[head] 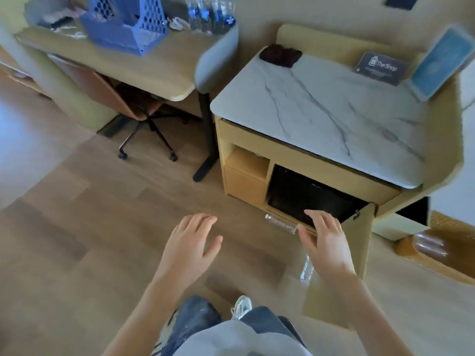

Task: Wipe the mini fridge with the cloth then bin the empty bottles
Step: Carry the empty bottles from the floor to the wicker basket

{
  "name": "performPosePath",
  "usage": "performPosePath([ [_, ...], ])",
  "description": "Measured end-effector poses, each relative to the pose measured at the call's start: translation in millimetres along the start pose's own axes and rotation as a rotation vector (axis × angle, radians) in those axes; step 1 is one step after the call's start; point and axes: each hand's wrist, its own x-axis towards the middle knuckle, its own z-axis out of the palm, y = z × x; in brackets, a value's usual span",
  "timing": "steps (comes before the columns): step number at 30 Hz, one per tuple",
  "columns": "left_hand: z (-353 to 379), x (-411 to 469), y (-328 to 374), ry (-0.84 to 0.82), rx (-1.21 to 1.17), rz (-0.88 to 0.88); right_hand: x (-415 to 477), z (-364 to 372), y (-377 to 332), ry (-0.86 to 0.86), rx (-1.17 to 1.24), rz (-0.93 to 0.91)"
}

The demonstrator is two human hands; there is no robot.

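Note:
The black mini fridge (305, 195) sits in a wooden cabinet (244, 186) under a marble top (321, 106); the cabinet door (357, 240) hangs open to the right. A dark cloth (280, 55) lies on the marble top's back left corner. One clear empty bottle (280, 223) lies on the floor before the fridge, another (307, 271) lies below my right hand. My left hand (191, 242) hovers over the floor, fingers apart, empty. My right hand (326, 240) is spread in front of the fridge's lower edge, holding nothing.
A desk (144, 70) at the left carries a blue plastic basket (126, 24) and several water bottles (210, 14). An office chair (136, 109) stands under it. A card sign (381, 68) and a blue box (442, 62) sit on the marble top. My shoe (241, 307) is below.

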Motion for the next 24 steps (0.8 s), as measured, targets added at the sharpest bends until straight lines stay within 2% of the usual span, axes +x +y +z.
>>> performPosePath([
  [6,24.7,95.1,0.7,-0.165,-0.039,0.303,2.9,9.9,20.0,0.129,-0.039,0.325],
  [13,123.1,193.5,-12.1,-0.347,-0.051,0.622,11.7,85.7,66.1,0.265,-0.09,0.571],
  [18,256.5,238.9,-28.9,-0.399,-0.059,0.703,29.1,178.4,147.2,0.254,-0.055,0.686],
  [24,486.1,267.8,-59.5,-0.473,-0.031,0.713,49.3,334.9,289.6,0.17,-0.052,0.743],
])
